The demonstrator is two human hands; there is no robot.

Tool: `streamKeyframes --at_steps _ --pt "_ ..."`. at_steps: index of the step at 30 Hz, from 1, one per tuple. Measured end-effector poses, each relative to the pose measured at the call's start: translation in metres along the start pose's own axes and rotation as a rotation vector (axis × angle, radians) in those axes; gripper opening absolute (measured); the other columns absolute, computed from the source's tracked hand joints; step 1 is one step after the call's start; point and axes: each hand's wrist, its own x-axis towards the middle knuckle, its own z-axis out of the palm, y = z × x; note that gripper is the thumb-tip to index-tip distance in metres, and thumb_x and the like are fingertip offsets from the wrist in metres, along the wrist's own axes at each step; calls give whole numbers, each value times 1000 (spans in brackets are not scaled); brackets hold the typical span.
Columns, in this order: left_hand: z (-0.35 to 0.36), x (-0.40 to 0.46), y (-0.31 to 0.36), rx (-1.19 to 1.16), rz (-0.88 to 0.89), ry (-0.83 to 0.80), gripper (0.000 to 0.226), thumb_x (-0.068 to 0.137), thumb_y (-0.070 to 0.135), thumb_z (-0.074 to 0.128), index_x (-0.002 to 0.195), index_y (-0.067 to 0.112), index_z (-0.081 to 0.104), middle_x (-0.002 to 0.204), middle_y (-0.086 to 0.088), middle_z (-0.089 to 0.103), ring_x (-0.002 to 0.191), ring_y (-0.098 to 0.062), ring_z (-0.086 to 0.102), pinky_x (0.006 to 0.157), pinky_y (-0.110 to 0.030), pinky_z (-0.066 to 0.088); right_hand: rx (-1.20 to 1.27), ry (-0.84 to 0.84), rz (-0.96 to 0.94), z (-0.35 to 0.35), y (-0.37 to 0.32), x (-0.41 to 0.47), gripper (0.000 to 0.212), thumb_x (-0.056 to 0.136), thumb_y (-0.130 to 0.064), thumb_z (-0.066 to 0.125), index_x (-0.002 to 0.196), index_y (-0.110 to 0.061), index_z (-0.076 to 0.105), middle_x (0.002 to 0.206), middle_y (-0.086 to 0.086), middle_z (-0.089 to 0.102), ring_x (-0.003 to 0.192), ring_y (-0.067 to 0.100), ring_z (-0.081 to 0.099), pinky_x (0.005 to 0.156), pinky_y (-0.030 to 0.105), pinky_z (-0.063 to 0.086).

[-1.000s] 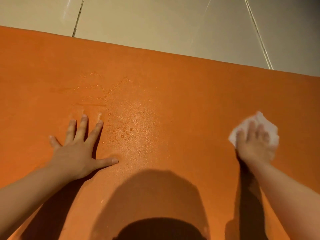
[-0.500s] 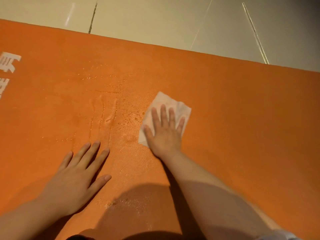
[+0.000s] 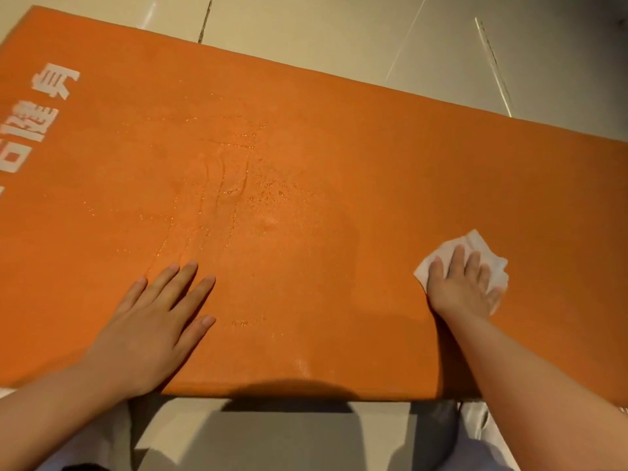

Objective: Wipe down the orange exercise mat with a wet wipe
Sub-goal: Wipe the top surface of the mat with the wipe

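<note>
The orange exercise mat (image 3: 339,130) lies flat on the floor and fills most of the view, with white printed characters along its left end. Wet streaks and droplets glisten in its middle. My right hand (image 3: 462,283) presses flat on a crumpled white wet wipe (image 3: 475,246) at the mat's right side, fingers straight over it. My left hand (image 3: 153,321) rests flat on the mat near its front edge, fingers spread and holding nothing.
Pale floor tiles (image 3: 339,35) with dark grout lines lie beyond the mat's far edge. Below the mat's near edge are grey floor (image 3: 272,436) and my light-clothed knees, with my shadow across them.
My right hand slid the wipe from the mat's wet middle back to the right side. The view pulled back, so the mat's near edge and printed characters now show. My left hand stayed planted.
</note>
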Motion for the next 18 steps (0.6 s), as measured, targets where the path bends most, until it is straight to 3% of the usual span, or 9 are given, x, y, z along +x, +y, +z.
streamKeyframes --at_steps 2,4,6,9,13,15,18 --pt "-1 -2 2 -48 -22 -6 72 98 63 11 149 23 42 155 -7 39 143 -27 34 111 -52 29 -5 -11 -11 6 -17 -9 67 100 -56 11 157 -25 -7 164 4 -14 150 28 -13 119 55 -7" --pt "0 -3 4 -88 -37 -13 75 94 66 8 152 26 35 159 -3 29 146 -24 26 116 -49 20 -43 -8 -105 15 -43 -28 68 101 -55 13 157 -23 -8 164 8 -14 150 31 -12 118 57 -5" --pt "1 -5 5 -78 -36 -4 73 97 65 11 149 24 41 156 -7 37 143 -27 33 116 -45 19 -129 -23 -324 29 -67 -59 68 100 -55 11 156 -22 -11 162 8 -19 149 30 -16 117 57 -8" --pt "5 -9 1 -33 -4 -22 71 100 62 13 145 21 49 150 -11 45 137 -32 42 109 -43 19 -275 -180 -741 39 -84 -123 77 86 -66 -9 154 -29 -17 156 -2 -32 144 23 -30 114 54 -18" --pt "6 -11 3 -61 -23 -3 74 99 64 10 144 21 50 150 -12 46 137 -33 43 109 -46 23 -386 -324 -1070 19 -53 -142 63 100 -60 12 153 -38 -14 158 -11 -27 144 11 -29 117 43 -19" --pt "3 -12 4 -82 -28 1 75 99 64 11 143 20 52 149 -13 47 137 -33 44 109 -45 21 -422 -311 -1035 6 -25 -124 66 93 -66 4 152 -42 -14 157 -15 -26 144 7 -27 120 40 -15" --pt "0 -14 3 -122 -36 -4 76 98 64 12 141 19 54 148 -13 48 137 -33 44 110 -48 25 -435 -264 -806 -5 21 -100 81 68 -79 -28 143 -47 -24 155 -16 -29 146 9 -24 121 40 -11"
